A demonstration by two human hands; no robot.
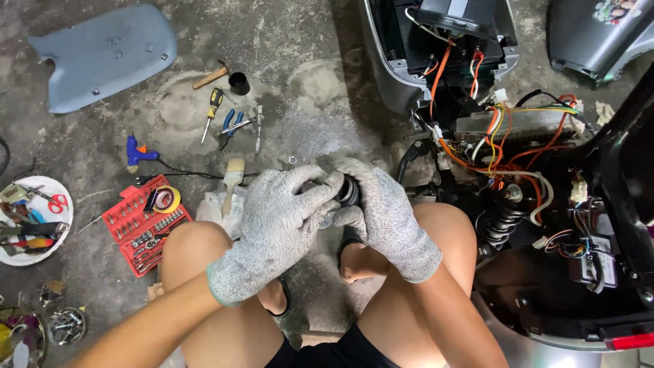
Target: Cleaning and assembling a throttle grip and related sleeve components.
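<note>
Far left of the dark ribbed cylindrical part (349, 192) sits the white round tray of hand tools (42, 219), then the red plastic socket set case (142, 223) on the concrete floor (306, 95), closer in. Now the part itself: black, round, ringed with ridges, mostly hidden, held above the knees between both gloves. The left hand in a grey knit glove (278, 228) wraps it from the left, fingers (310, 178) curled shut over its top. The right hand in a matching grey glove (388, 218) clamps it from the right, fingers (361, 178) bent tight around it. Right of the part, the opened scooter body with orange and yellow wiring (518, 143).
</note>
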